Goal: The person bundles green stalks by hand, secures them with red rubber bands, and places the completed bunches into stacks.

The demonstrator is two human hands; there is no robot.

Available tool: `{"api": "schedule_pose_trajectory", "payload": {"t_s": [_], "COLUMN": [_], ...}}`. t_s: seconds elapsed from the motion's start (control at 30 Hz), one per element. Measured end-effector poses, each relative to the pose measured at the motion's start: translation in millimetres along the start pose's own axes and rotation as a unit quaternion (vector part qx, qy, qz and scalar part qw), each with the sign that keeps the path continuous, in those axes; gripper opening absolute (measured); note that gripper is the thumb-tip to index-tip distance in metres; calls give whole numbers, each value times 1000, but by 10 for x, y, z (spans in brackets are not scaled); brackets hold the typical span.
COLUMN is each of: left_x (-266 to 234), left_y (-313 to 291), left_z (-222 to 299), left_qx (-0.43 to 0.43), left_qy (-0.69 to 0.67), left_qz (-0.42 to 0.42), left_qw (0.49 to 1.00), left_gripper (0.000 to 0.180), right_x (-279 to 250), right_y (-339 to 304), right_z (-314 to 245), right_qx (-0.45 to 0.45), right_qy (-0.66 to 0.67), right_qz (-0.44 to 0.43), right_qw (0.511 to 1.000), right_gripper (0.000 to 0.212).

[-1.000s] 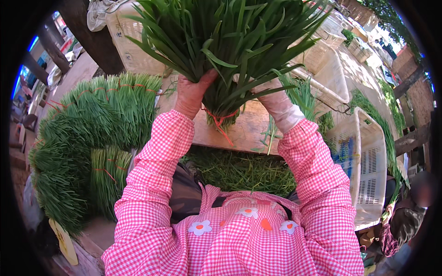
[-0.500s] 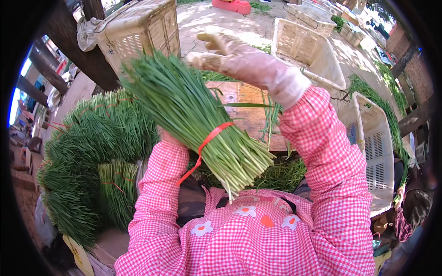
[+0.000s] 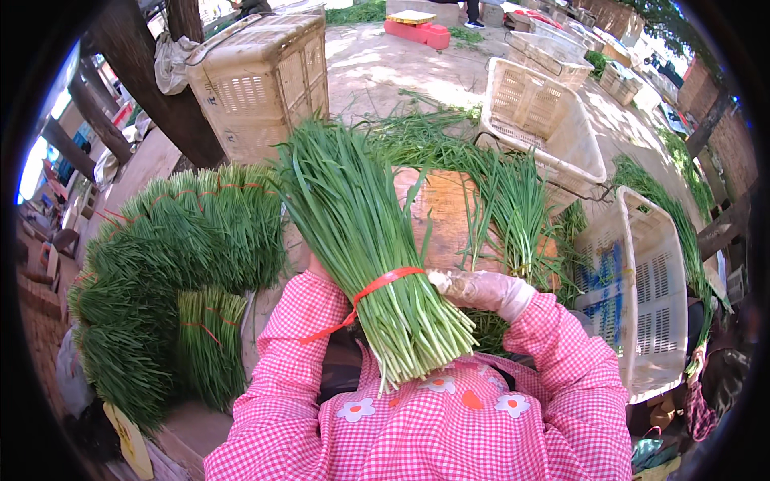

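A thick bunch of garlic chives (image 3: 353, 216) is held up before me, tilted, leaves toward the far left and pale cut stems toward my apron. A red tie (image 3: 391, 277) circles it near the stems, with one loose end hanging at the left. My left hand (image 3: 318, 266) supports the bunch from its left and below, its fingers hidden behind the leaves. On the other side, my gloved right hand (image 3: 477, 290) is closed at the bunch's right edge, thumb beside the red tie and fingers mostly out of sight.
Tied chive bunches (image 3: 172, 232) are stacked in a curve at the left, with a smaller bunch (image 3: 210, 333) inside it. Loose chives (image 3: 517, 212) lie on a wooden board (image 3: 441, 216) ahead. Plastic crates stand at the far left (image 3: 261, 88), far right (image 3: 545, 100) and near right (image 3: 658, 297).
My right hand has come down from above the leaves to the stem end by the tie. The bunch has shifted slightly right and stands more upright. The loose chives beyond are now uncovered.
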State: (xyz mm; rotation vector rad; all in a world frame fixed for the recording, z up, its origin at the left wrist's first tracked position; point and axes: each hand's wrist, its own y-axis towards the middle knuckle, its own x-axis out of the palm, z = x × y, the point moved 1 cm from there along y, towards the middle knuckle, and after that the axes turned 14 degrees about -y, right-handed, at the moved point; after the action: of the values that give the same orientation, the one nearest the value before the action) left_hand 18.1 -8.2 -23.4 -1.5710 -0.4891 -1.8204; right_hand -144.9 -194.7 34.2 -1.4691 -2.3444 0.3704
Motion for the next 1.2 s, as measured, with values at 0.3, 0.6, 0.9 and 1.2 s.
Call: {"api": "schedule_pose_trajectory", "payload": {"t_s": [0.3,0.6,0.9,1.2], "left_x": [343,-104,119,3], "left_y": [26,-683,-421,-511], "left_z": [467,-216,-420,-91], "left_qx": [7,-59,-70,-68], "left_qy": [87,238,87,-43], "left_qz": [-22,-4,-11,-64], "left_qw": [996,969,994,995], "left_gripper": [103,117,69,88], "right_x": [-134,-296,157,-301], "right_y": [159,80,307,247], "right_z": [-118,-118,-559,-485], "right_qx": [-255,-181,-92,-128], "right_qy": [185,255,-58,-71], "right_qz": [107,98,188,57], "right_qw": [943,945,976,988], "right_gripper": [59,59,59,61]}}
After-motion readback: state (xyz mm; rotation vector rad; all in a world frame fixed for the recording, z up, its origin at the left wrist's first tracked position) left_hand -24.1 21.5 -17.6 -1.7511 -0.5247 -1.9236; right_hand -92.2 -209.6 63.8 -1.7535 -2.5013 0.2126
